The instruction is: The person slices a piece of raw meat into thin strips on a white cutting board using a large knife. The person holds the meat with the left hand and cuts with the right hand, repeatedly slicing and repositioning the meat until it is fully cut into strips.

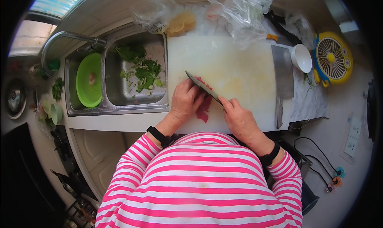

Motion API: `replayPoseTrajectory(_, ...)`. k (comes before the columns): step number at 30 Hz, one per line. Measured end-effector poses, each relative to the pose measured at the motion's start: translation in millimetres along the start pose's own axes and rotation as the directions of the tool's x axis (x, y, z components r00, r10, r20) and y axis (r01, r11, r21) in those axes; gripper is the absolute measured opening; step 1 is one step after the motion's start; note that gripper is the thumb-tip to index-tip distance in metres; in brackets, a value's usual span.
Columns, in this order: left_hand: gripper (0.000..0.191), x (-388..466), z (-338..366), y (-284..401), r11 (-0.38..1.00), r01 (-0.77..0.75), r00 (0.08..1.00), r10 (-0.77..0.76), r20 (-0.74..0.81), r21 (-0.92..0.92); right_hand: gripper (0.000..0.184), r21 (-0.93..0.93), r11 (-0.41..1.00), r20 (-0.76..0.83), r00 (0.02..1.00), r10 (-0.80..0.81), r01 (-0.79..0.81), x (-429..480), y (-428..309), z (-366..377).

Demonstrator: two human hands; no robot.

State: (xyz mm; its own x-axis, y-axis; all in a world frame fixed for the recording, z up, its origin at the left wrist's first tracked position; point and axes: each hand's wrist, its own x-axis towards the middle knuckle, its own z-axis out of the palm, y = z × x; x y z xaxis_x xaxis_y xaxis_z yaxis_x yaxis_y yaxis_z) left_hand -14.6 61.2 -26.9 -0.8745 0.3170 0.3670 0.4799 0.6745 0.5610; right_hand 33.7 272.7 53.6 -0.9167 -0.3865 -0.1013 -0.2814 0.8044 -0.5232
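Observation:
My right hand (239, 115) grips the handle of a kitchen knife (206, 88), whose blade slants up and left across a piece of raw red meat (204, 109). Small cut bits of meat (206, 83) lie along the blade's far side. On the near side of the blade, my left hand (185, 99) rests on the meat with its fingers bent close to the knife; its fingertips are partly hidden. Under all of this lies a large white cutting board (239, 69).
Left of the board, a steel double sink (134, 103) holds leafy scraps (148, 73) and a green basin (86, 93). A cleaver (282, 75) lies at the board's right edge, near a white bowl (301, 58) and a yellow fan (333, 58). Plastic bags (242, 14) are behind.

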Motion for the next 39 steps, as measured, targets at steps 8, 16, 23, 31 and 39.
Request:
replayPoseTrajectory(8,0.039,3.3,1.9,-2.0,0.999,0.025,0.999,-0.026,-0.041,-0.020,0.046,-0.021,0.996,0.157,0.984,0.090,-0.088,7.2,-6.8,-5.7)
replayPoseTrajectory(16,0.030,8.1,1.5,-1.0,0.999,0.038,0.999,-0.038,-0.009,-0.024,0.047,0.132,0.991,-0.016,1.000,-0.009,0.011,42.1,1.8,14.7)
replayPoseTrajectory(23,0.030,3.6,3.0,2.7,0.998,0.054,0.996,-0.055,-0.070,-0.018,0.045,0.088,0.996,0.050,0.998,-0.032,0.027,18.3,-0.7,-8.0)
replayPoseTrajectory(31,0.031,3.6,-1.1,-0.1,1.000,-0.004,1.000,0.004,-0.012,-0.005,0.046,-0.004,1.000,0.130,0.991,0.024,-0.024,28.3,-0.9,5.1)
replayPoseTrajectory(39,0.034,1.5,0.5,3.4,0.996,0.076,0.994,-0.079,-0.070,-0.039,0.043,0.160,0.985,-0.004,0.998,-0.069,0.069,37.2,5.1,-2.1)
